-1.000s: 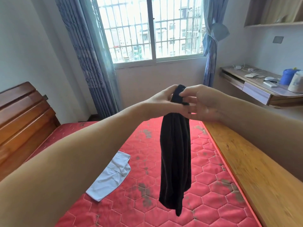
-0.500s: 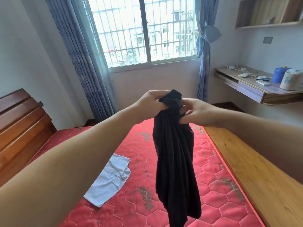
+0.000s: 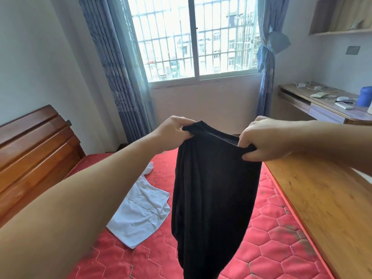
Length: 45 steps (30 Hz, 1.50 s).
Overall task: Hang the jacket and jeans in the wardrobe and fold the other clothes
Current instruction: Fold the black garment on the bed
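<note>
hands [image 3: 217, 137] now apart, stretching black garment [image 3: 213, 198] above red mattress [image 3: 271, 228]

I am looking down at a red quilted mattress [image 3: 267, 228] with a hexagon pattern and grey smudges, sitting in a wooden bed frame [image 3: 322, 198]. A white garment [image 3: 138, 210] is lying crumpled directly on it, towards its left side. At right, a wooden desk [image 3: 326, 109] is carrying a remote control [image 3: 344, 105], white cables [image 3: 314, 87] and a blue container [image 3: 365, 97].
</note>
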Each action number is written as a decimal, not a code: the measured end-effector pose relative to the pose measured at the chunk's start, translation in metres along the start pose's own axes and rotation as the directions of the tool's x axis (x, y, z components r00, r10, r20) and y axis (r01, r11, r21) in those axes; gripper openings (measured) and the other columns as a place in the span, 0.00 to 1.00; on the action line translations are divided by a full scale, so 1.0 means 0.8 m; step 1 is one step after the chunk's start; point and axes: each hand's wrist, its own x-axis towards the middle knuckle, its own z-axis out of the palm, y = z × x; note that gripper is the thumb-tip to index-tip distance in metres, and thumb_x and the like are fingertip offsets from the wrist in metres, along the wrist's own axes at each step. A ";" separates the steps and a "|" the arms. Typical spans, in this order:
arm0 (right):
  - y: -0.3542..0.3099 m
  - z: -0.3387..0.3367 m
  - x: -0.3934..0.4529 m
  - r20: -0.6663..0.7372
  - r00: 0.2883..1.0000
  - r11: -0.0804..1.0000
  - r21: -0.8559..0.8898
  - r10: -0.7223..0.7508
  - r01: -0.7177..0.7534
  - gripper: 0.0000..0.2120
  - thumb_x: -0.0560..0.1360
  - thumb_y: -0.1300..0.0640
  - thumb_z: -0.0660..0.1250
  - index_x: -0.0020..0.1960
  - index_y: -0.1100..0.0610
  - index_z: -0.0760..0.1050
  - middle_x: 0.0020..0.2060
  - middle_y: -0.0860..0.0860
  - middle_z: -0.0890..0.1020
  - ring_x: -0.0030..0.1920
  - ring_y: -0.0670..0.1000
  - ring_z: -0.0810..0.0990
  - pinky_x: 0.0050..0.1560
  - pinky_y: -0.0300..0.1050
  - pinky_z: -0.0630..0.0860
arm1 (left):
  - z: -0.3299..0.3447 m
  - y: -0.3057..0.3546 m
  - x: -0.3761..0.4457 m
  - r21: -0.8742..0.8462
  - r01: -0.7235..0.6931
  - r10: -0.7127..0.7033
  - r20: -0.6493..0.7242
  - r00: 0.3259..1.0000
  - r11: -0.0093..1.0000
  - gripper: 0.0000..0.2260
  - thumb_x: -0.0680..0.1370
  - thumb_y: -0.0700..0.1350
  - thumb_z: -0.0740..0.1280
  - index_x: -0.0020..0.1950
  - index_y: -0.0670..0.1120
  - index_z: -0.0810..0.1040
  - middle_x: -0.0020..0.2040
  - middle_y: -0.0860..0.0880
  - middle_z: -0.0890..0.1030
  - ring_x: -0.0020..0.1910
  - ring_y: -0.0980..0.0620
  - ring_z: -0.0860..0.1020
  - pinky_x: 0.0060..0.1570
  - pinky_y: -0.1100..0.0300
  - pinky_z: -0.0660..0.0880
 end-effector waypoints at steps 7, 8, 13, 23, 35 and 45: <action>-0.033 0.023 0.008 0.128 0.986 0.973 0.186 0.111 -0.134 0.15 0.73 0.44 0.68 0.48 0.55 0.73 0.42 0.52 0.79 0.42 0.54 0.77 0.42 0.46 0.77 | 0.004 0.011 0.000 -0.039 -0.017 0.015 -0.048 0.999 0.999 0.11 0.79 0.35 0.66 0.53 0.46 0.85 0.44 0.52 0.85 0.48 0.51 0.82 0.49 0.59 0.81; -0.030 0.025 0.012 0.096 0.977 0.946 0.250 0.189 -0.207 0.19 0.73 0.42 0.68 0.55 0.55 0.73 0.48 0.53 0.80 0.46 0.55 0.78 0.47 0.48 0.78 | 0.006 0.012 0.001 -0.055 -0.022 0.019 -0.050 0.999 0.998 0.10 0.79 0.35 0.66 0.53 0.46 0.85 0.45 0.51 0.85 0.48 0.50 0.82 0.50 0.58 0.81; -0.036 0.026 0.016 -0.071 0.972 0.911 0.370 0.222 -0.181 0.29 0.75 0.44 0.65 0.72 0.46 0.59 0.51 0.51 0.79 0.48 0.57 0.78 0.49 0.50 0.76 | 0.013 0.017 0.008 -0.121 -0.016 0.007 -0.077 0.997 0.993 0.08 0.80 0.38 0.65 0.53 0.46 0.84 0.44 0.53 0.83 0.41 0.57 0.81 0.43 0.64 0.80; -0.042 0.044 0.009 -0.170 0.985 0.847 0.528 0.039 0.058 0.10 0.74 0.53 0.66 0.43 0.59 0.81 0.60 0.42 0.70 0.53 0.48 0.76 0.52 0.46 0.76 | 0.027 0.016 0.020 -0.263 0.036 -0.063 -0.095 0.993 0.964 0.12 0.81 0.37 0.62 0.58 0.48 0.82 0.51 0.46 0.85 0.46 0.48 0.82 0.45 0.53 0.83; -0.027 0.052 -0.003 -0.398 0.886 0.834 0.551 0.238 0.024 0.11 0.71 0.49 0.66 0.40 0.55 0.81 0.34 0.46 0.81 0.37 0.50 0.78 0.41 0.51 0.77 | 0.021 0.006 0.018 -0.341 0.076 -0.111 -0.082 0.991 0.937 0.10 0.81 0.39 0.64 0.58 0.48 0.82 0.51 0.45 0.84 0.47 0.49 0.81 0.55 0.45 0.79; -0.053 0.009 -0.007 -0.258 0.903 0.240 0.954 0.343 0.181 0.12 0.73 0.66 0.70 0.54 0.55 0.77 0.44 0.54 0.84 0.42 0.56 0.84 0.45 0.50 0.83 | 0.011 -0.005 0.020 -0.360 0.089 -0.134 -0.103 0.986 0.929 0.09 0.81 0.40 0.64 0.57 0.47 0.81 0.47 0.47 0.83 0.46 0.49 0.80 0.52 0.48 0.80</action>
